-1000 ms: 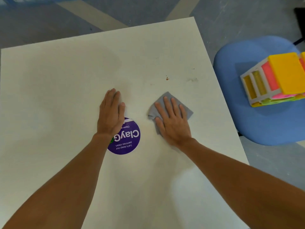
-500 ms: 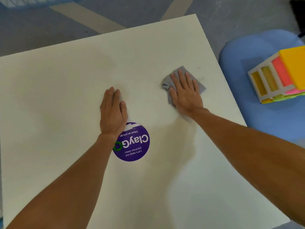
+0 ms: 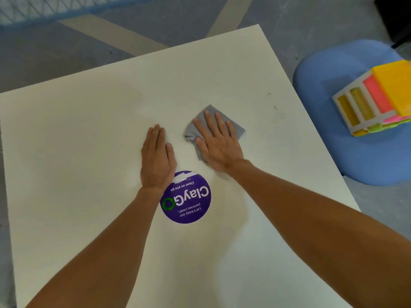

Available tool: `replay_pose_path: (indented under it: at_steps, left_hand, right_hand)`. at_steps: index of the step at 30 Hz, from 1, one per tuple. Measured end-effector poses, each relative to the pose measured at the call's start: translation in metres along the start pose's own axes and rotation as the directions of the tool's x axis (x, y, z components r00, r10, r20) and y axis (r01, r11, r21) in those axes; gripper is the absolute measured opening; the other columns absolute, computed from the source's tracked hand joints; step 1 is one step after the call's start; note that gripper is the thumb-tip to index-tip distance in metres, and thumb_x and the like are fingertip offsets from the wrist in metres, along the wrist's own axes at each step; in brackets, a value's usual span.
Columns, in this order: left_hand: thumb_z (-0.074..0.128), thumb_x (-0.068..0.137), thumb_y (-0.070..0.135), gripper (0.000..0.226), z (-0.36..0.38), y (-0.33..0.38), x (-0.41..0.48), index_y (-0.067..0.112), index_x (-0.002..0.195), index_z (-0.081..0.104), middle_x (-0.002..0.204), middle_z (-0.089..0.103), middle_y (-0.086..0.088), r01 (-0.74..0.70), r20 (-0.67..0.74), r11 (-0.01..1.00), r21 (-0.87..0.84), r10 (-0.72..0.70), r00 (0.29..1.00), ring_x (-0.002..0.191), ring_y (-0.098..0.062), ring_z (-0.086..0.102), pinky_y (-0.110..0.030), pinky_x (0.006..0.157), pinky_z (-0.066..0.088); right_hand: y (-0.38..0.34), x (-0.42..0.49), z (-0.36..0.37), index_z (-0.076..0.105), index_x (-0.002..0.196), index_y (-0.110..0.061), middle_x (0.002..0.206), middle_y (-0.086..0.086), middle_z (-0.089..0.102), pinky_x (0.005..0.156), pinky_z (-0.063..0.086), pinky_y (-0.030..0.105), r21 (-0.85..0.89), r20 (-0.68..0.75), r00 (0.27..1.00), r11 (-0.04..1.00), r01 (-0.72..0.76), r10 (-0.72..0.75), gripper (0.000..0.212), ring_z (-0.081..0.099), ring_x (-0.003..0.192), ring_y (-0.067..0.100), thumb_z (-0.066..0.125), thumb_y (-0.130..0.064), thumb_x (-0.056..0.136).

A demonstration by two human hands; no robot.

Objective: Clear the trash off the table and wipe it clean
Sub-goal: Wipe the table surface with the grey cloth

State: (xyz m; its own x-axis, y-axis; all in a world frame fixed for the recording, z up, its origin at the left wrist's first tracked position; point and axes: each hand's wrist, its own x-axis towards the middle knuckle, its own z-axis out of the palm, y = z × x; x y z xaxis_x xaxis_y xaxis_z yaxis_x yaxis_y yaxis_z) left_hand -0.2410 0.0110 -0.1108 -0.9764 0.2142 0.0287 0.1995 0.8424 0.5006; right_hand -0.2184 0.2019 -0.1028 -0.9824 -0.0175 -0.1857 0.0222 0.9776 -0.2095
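Grey cloth on table, just right of centre, pressed flat under right hand, fingers straight and spread, for wiping. Left hand flat, empty, just beside it, heel over sticker edge, likely bracing. Against half a second ago: cloth and right hand drawn back from far right edge toward left hand; left hand unmoved.

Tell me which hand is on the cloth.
The right hand: its straight fingers press the grey cloth, while the left hand rests flat on the bare table.
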Motion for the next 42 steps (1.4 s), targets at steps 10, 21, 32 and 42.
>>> replay_pose_path:
  at_steps: [10, 21, 32, 42]
  left_hand:
    - [0.031, 0.106, 0.025, 0.049, 0.001, 0.000, 0.000, 0.007, 0.151, 0.032, 0.161, 0.026, -0.006, 0.029, 0.015, 1.000, 0.001, -0.029, 0.999, 0.150, -0.019, 0.018, -0.032, 0.122, 0.016]
    - [0.034, 0.105, 0.022, 0.048, 0.003, -0.005, 0.002, 0.006, 0.151, 0.032, 0.160, 0.029, -0.005, 0.029, -0.003, 1.000, -0.010, -0.029, 1.000, 0.149, -0.017, 0.019, -0.029, 0.122, 0.018]
    - [0.031, 0.106, 0.025, 0.050, 0.000, -0.003, 0.000, 0.007, 0.153, 0.029, 0.161, 0.026, -0.005, 0.036, 0.004, 0.999, -0.002, -0.036, 0.999, 0.149, -0.017, 0.021, -0.029, 0.122, 0.019]
    - [0.032, 0.106, 0.023, 0.051, -0.002, -0.004, 0.004, 0.006, 0.153, 0.027, 0.161, 0.024, -0.006, 0.015, 0.031, 1.000, -0.023, -0.014, 0.999, 0.150, -0.017, 0.018, -0.030, 0.123, 0.016]
  right_hand:
    - [0.090, -0.005, -0.013, 0.004, 0.157, -0.023, 0.165, 0.009, 0.003, 0.122, 0.007, 0.049, 0.033, -0.091, 0.961, 0.965, -0.260, 0.262, 0.066, 0.002, 0.151, 0.030, 0.007, -0.053, 0.098]
    - [-0.001, 0.017, -0.003, 0.000, 0.157, -0.027, 0.164, 0.007, -0.006, 0.121, -0.002, 0.049, 0.052, -0.058, 0.982, 0.983, -0.178, 0.181, 0.060, -0.008, 0.151, 0.030, 0.013, -0.049, 0.103]
    - [0.037, 0.058, -0.016, 0.003, 0.157, -0.028, 0.165, 0.004, -0.004, 0.121, -0.001, 0.046, 0.066, -0.045, 0.988, 0.987, -0.145, 0.148, 0.060, -0.005, 0.151, 0.027, 0.015, -0.051, 0.103]
    - [0.024, 0.044, -0.010, 0.007, 0.157, -0.023, 0.165, 0.009, -0.001, 0.120, -0.001, 0.051, 0.122, -0.130, 0.904, 0.911, -0.394, 0.408, 0.060, -0.003, 0.151, 0.033, 0.019, -0.046, 0.103]
